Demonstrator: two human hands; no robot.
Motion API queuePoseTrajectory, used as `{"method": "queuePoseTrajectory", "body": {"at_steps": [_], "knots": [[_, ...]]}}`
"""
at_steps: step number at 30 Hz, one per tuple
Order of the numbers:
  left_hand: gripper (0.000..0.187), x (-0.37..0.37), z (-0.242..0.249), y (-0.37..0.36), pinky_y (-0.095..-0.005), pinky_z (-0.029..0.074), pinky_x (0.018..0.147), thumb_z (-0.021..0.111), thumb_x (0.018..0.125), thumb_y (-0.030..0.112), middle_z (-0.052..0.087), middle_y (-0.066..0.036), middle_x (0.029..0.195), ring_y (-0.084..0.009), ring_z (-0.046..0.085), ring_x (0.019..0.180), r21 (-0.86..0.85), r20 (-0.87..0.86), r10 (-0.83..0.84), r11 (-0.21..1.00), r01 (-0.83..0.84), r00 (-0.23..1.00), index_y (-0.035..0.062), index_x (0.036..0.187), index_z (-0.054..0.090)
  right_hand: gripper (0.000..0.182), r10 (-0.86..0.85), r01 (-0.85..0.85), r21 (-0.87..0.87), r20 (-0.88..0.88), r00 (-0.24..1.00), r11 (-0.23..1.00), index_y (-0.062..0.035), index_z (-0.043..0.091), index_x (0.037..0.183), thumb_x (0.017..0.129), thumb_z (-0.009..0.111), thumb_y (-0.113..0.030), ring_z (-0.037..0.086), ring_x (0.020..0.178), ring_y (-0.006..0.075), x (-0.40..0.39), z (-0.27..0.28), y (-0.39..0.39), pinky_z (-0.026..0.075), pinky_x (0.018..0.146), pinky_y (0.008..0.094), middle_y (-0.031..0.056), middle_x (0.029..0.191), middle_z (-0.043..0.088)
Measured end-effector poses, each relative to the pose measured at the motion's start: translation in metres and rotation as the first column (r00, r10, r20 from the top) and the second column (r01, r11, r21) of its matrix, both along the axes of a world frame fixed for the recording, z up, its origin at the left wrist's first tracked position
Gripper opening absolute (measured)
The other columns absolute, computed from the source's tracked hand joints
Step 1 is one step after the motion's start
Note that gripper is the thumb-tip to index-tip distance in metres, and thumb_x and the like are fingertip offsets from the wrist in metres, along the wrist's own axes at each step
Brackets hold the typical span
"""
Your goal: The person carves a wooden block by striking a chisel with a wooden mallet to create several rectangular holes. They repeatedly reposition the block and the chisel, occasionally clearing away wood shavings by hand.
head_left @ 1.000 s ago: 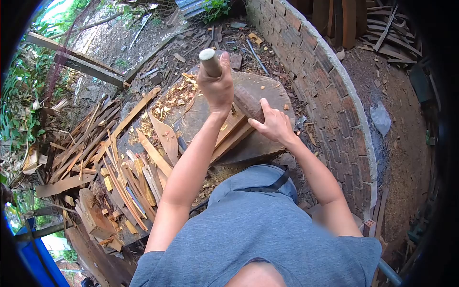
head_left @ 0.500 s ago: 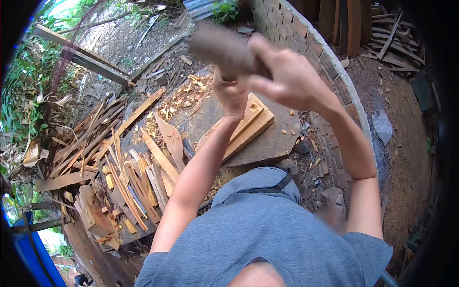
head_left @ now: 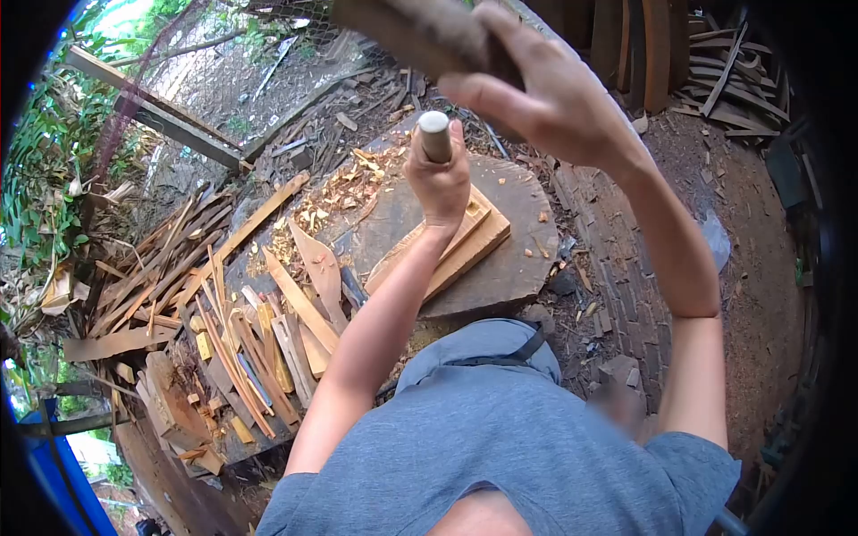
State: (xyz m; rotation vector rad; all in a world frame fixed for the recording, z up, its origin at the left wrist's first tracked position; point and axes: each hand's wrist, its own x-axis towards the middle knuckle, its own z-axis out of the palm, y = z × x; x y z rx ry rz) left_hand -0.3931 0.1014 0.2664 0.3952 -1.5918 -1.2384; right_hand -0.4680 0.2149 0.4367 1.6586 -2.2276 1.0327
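Note:
My left hand (head_left: 438,192) is wrapped round the upright handle of a chisel (head_left: 434,127), whose pale round top points up at me. The chisel's blade is hidden below the fist. Above and to the right, my right hand (head_left: 559,103) grips a thick wooden mallet (head_left: 416,37), blurred by motion and partly cut off by the top edge. It is raised clear of the chisel's top. Under my left hand lies a thick wooden block (head_left: 469,255) with a small notch near its far end. The block rests on a round tree stump (head_left: 509,290).
Wood chips (head_left: 366,183) cover the far left of the stump. To the left lie a flat paddle-shaped board (head_left: 315,263), wooden strips (head_left: 290,286) and a pile of scrap sticks (head_left: 165,246). A low brick wall (head_left: 617,232) curves along the right, with a plastic bag (head_left: 715,239) beyond it.
The mallet and my right hand have moved up, away from the chisel. The chisel's top, previously hidden behind the mallet, now shows. My left hand has shifted slightly.

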Motion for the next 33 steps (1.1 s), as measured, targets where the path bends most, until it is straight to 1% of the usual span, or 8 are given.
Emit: {"method": "queuePoseTrajectory", "body": {"at_steps": [3, 7, 9, 15, 19, 22, 26, 33], "knots": [[0.012, 0.006, -0.002, -0.001, -0.0262, 0.045, 0.069, 0.066, 0.084, 0.002, 0.059, 0.002, 0.079, -0.0085, 0.056, 0.072, 0.068, 0.022, -0.050, 0.997, 0.048, 0.999, 0.0025, 0.092, 0.058, 0.053, -0.064, 0.071, 0.333, -0.034, 0.997, 0.940, -0.0046, 0.052, 0.112, 0.083, 0.061, -0.048, 0.070, 0.077, 0.0371, 0.017, 0.000, 0.005, 0.054, 0.072, 0.0465, 0.0233, 0.083, 0.069], [0.009, -0.006, 0.001, 0.000, -0.0254, 0.045, 0.064, 0.065, 0.086, 0.003, 0.057, 0.001, 0.076, -0.0082, 0.053, 0.068, -0.103, -0.055, 0.020, 0.994, -0.025, 0.998, 0.0028, 0.091, 0.058, 0.056, -0.037, 0.058, 0.368, -0.065, 0.997, 0.928, -0.0020, 0.052, 0.117, 0.084, 0.062, -0.046, 0.070, 0.076, 0.0370, 0.002, 0.001, 0.004, 0.056, 0.073, 0.0453, 0.0236, 0.083, 0.069], [0.014, 0.001, 0.006, 0.004, -0.0283, 0.047, 0.069, 0.068, 0.082, 0.002, 0.059, -0.001, 0.079, -0.0108, 0.055, 0.073, 0.028, 0.067, -0.029, 0.999, 0.027, 0.997, 0.0018, 0.093, 0.059, 0.053, 0.053, -0.054, -0.144, -0.015, 0.998, 0.988, -0.0052, 0.054, 0.116, 0.086, 0.061, -0.049, 0.069, 0.068, 0.0333, -0.001, -0.005, 0.000, 0.056, 0.067, 0.0434, 0.0203, 0.080, 0.068], [0.011, -0.005, 0.000, 0.000, -0.0298, 0.046, 0.068, 0.068, 0.082, 0.004, 0.059, -0.002, 0.079, -0.0116, 0.055, 0.072, -0.146, -0.099, -0.043, 0.989, 0.028, 0.994, 0.0021, 0.086, 0.058, 0.055, -0.009, 0.078, 0.356, -0.193, 0.981, 0.931, -0.0050, 0.055, 0.115, 0.083, 0.064, -0.049, 0.069, 0.070, 0.0360, 0.010, -0.005, 0.009, 0.053, 0.066, 0.0457, 0.0195, 0.077, 0.068], [0.013, 0.001, 0.001, 0.008, -0.0247, 0.046, 0.065, 0.070, 0.082, 0.005, 0.062, -0.001, 0.072, -0.0070, 0.055, 0.070, -0.079, 0.010, 0.010, 0.997, -0.009, 1.000, 0.0012, 0.088, 0.059, 0.065, 0.115, -0.097, -0.245, 0.062, 0.991, 0.965, -0.0027, 0.049, 0.125, 0.082, 0.067, -0.047, 0.068, 0.078, 0.0359, 0.008, -0.016, 0.008, 0.051, 0.072, 0.0439, 0.0232, 0.082, 0.066], [0.016, -0.009, -0.013, -0.002, -0.0242, 0.043, 0.061, 0.072, 0.087, 0.010, 0.057, -0.001, 0.070, -0.0083, 0.049, 0.063, -0.019, -0.213, -0.123, 0.992, 0.122, 0.969, 0.0040, 0.083, 0.058, 0.064, -0.109, 0.060, 0.499, 0.068, 0.992, 0.864, 0.0007, 0.050, 0.123, 0.082, 0.066, -0.046, 0.063, 0.096, 0.0234, 0.016, -0.019, 0.015, 0.049, 0.078, 0.0378, 0.0203, 0.106, 0.065], [0.011, 0.004, -0.004, -0.002, -0.0252, 0.044, 0.060, 0.067, 0.090, 0.009, 0.059, -0.002, 0.071, -0.0083, 0.055, 0.064, -0.015, 0.003, -0.021, 1.000, 0.021, 1.000, 0.0043, 0.088, 0.058, 0.069, 0.066, -0.065, -0.022, 0.575, 0.815, 0.998, 0.0017, 0.049, 0.124, 0.083, 0.062, -0.052, 0.062, 0.097, 0.0239, -0.003, -0.061, 0.019, 0.050, 0.081, 0.0380, 0.0164, 0.111, 0.062], [0.021, 0.025, 0.002, -0.031, -0.0215, 0.036, 0.033, 0.065, 0.094, 0.016, 0.049, 0.002, 0.057, -0.0052, 0.043, 0.039, 0.422, -0.129, 0.016, 0.906, 0.040, 0.992, 0.0088, 0.082, 0.049, 0.068, -0.321, 0.098, 0.479, 0.408, 0.855, 0.872, -0.0028, 0.049, 0.121, 0.080, 0.062, -0.055, 0.066, 0.092, 0.0432, 0.013, -0.188, 0.039, 0.049, 0.083, 0.0520, 0.0281, 0.098, 0.067]]}}
